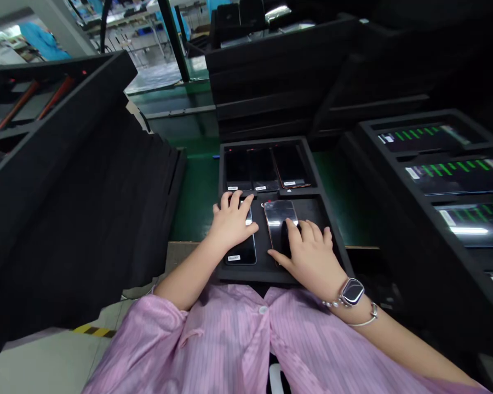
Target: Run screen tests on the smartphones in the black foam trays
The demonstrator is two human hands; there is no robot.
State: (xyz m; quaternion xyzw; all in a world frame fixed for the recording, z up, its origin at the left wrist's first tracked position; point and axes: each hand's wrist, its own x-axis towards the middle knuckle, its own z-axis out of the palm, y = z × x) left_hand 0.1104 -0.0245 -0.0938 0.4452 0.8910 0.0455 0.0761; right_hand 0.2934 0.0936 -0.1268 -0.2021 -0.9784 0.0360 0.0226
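Observation:
A black foam tray [267, 272] lies in front of me, with dark glossy phones in its compartments. My left hand [230, 223] rests over the phone [241, 255] in the near left part, fingers spread and thumb by its right edge. This phone bears a small white label. Beside it, a slightly slanted phone [280, 214] with a thin orange edge is under my right hand [312, 250]. The thumb is at its left edge and the bent fingers are over its right side. Three more phones [263, 167] sit side by side in the far compartment.
Tall stacks of black trays stand at left [78, 180] and right [378, 164]. The right one's top tray holds several labelled panels [452, 172] with green stripes. A dark stack [271, 93] rises behind my tray, over a green surface [197, 180].

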